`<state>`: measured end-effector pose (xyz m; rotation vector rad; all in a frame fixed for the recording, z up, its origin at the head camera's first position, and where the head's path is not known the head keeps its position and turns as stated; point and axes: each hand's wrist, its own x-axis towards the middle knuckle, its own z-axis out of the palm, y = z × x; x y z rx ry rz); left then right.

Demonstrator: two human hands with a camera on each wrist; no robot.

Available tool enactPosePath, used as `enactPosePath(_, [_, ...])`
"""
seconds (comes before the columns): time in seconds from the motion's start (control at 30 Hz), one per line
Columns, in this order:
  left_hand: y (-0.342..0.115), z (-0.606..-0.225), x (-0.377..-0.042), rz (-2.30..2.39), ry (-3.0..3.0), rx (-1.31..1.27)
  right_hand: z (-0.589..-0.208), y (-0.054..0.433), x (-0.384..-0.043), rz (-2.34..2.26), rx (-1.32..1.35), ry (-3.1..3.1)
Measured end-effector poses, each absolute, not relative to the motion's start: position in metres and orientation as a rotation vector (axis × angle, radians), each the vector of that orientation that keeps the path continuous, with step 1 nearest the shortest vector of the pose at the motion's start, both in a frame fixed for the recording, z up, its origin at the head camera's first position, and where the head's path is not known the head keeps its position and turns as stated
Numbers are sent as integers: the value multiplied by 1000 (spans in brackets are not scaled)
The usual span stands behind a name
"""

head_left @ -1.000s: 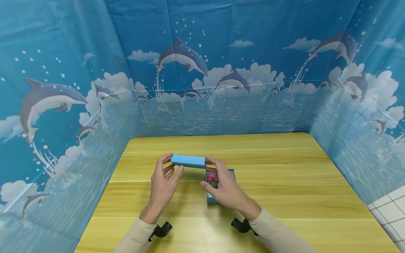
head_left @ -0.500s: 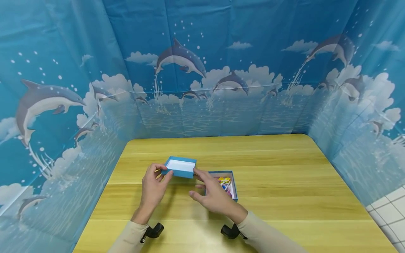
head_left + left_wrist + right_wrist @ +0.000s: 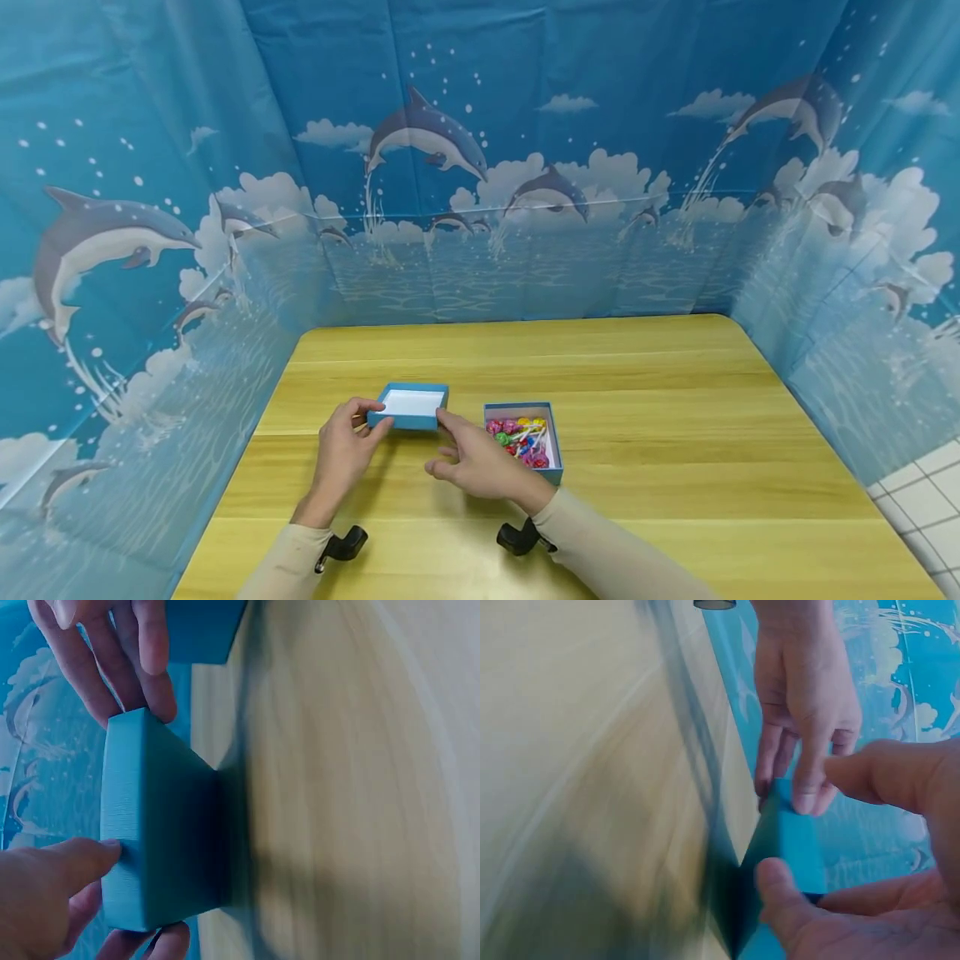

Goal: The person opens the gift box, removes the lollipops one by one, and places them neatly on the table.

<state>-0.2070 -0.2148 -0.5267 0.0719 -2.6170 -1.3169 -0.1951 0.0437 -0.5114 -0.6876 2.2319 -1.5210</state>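
Observation:
A shallow blue box lid (image 3: 406,422), white inside, is held hollow side up just over the table at centre left. My left hand (image 3: 341,450) pinches its near left corner, thumb on the front wall; the left wrist view shows this thumb on the blue lid (image 3: 169,825) with fingers curled beneath. My right hand (image 3: 483,462) touches the lid's right end with extended fingers, its thumb standing apart from the lid. To the right sits a blue box (image 3: 552,477) filled with several lollipops (image 3: 525,442) in coloured wrappers with white sticks.
The yellow wood-grain table (image 3: 675,433) runs back to a blue dolphin-print curtain (image 3: 555,275) that encloses three sides. A black wrist-worn piece (image 3: 347,543) juts from the left sleeve, and another black piece (image 3: 519,538) from the right. White tiles (image 3: 926,500) show beyond the right edge.
The lid has turned from hollow side down to hollow side up, and both hands have carried it left and lower. The lollipop box, earlier partly behind my right hand, now shows almost fully.

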Motion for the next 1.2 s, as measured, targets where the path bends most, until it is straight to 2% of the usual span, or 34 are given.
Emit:
enactPosePath(0.27, [-220,-535,-207,-1239,-2703,116,-508,28,-198,-1230,-653,2385])
enactPosePath(0.7, [-219,-549,-201,-1072,-2726,55,-512,25,-199,-1186,-593,2386])
enactPosePath(0.97, [-208,-541,-203,-991,-2689,-32,-493,39,-200,-1167,-754,2448])
enactPosePath(1.0, [-206,-540,-203,-991,-2676,-48,-503,42,-205,-1183,-819,2444])
enactPosePath(1.2, [-192,-535,-203,-1019,-2578,-194,-497,64,-214,-1216,-908,2405])
